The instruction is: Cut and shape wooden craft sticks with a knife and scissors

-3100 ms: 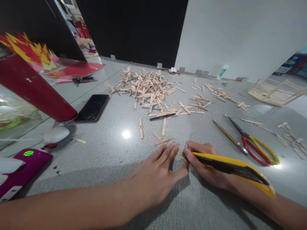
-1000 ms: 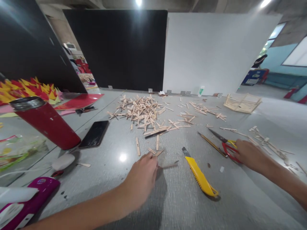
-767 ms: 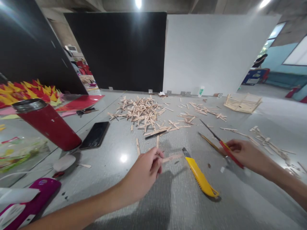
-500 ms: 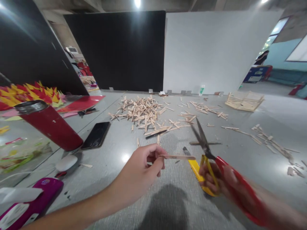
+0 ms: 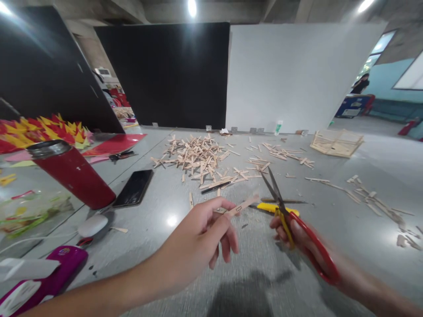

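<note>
My left hand pinches a small wooden craft stick between thumb and fingers, above the table; the stick's far end is blurred and tilts up to the right. My right hand is closed on a pair of scissors with red and yellow handles. Their blades are slightly parted and point away from me, to the right of the stick. Just beyond the scissors lies a yellow utility knife, partly hidden by them. A thin dark stick lies behind the knife.
A heap of craft sticks lies mid-table, with cut pieces at right near a small stick frame. At left stand a red flask, a phone, a white mouse and a purple power strip. Panels close off the back.
The yellow knife, earlier beside my right fingers and pointing at me, now lies crosswise farther off. The craft stick has turned from level to slanting upward. The scissors dropped slightly.
</note>
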Motion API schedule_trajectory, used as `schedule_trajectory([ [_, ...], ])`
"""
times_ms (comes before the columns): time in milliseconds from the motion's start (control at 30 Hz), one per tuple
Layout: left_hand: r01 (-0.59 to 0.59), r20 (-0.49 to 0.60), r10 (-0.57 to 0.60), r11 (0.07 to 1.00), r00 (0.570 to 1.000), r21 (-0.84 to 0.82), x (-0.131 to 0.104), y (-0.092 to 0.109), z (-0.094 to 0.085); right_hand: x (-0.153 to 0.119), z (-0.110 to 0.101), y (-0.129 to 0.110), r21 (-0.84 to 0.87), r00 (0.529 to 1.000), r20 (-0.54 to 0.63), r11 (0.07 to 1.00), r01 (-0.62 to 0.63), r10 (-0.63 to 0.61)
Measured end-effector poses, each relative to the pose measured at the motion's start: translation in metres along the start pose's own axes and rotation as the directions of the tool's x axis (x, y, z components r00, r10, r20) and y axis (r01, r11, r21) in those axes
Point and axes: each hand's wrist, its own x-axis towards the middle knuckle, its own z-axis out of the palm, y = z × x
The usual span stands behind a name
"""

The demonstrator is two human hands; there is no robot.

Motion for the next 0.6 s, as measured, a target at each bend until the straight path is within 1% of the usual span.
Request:
schedule_trajectory([
  [67, 0.006, -0.016, -0.005, 0.999, 1.0, 0.037, 0.0, 0.002, 0.003, -0.006, 0.004, -0.004, -0.01, 0.999, 0.039, 1.0, 0.001, -0.001],
  [100, 0.005, -0.03, -0.003, 0.998, 1.0, 0.057, 0.0, 0.002, 0.004, -0.008, 0.008, -0.004, -0.049, 0.999, 0.05, 0.999, -0.001, 0.004],
  [167, 0.002, -0.073, 0.005, 0.995, 0.997, 0.103, 0.001, 0.0, 0.006, -0.01, 0.012, -0.006, -0.245, 0.998, 0.054, 0.97, 0.0, 0.014],
  [200, 0.004, -0.095, 0.008, 0.992, 0.995, 0.127, 0.002, -0.003, 0.006, -0.009, 0.013, -0.006, -0.372, 0.999, 0.046, 0.928, 0.004, 0.014],
  [267, 0.014, -0.124, 0.007, 0.985, 0.992, 0.171, 0.005, -0.011, 0.006, -0.005, 0.007, -0.008, -0.593, 1.0, 0.0, 0.805, 0.001, -0.002],
  [300, 0.02, -0.127, 0.004, 0.982, 0.992, 0.187, 0.006, -0.016, 0.005, -0.002, -0.001, -0.009, -0.66, 0.999, -0.04, 0.751, -0.014, -0.016],
  [367, 0.037, -0.115, -0.014, 0.978, 0.993, 0.204, 0.009, -0.026, 0.003, 0.006, -0.024, -0.01, -0.738, 0.987, -0.154, 0.669, -0.084, -0.046],
  [500, 0.055, -0.014, -0.054, 0.993, 0.998, 0.103, 0.014, -0.045, 0.002, 0.023, -0.086, -0.009, -0.852, 0.93, -0.35, 0.45, -0.268, -0.11],
  [533, 0.064, -0.001, -0.064, 0.995, 0.998, 0.08, 0.015, -0.049, 0.003, 0.026, -0.101, -0.007, -0.865, 0.917, -0.378, 0.402, -0.3, -0.13],
  [600, 0.087, 0.007, -0.087, 0.996, 0.996, 0.035, 0.017, -0.054, 0.005, 0.029, -0.125, -0.004, -0.888, 0.903, -0.391, 0.333, -0.318, -0.179],
])
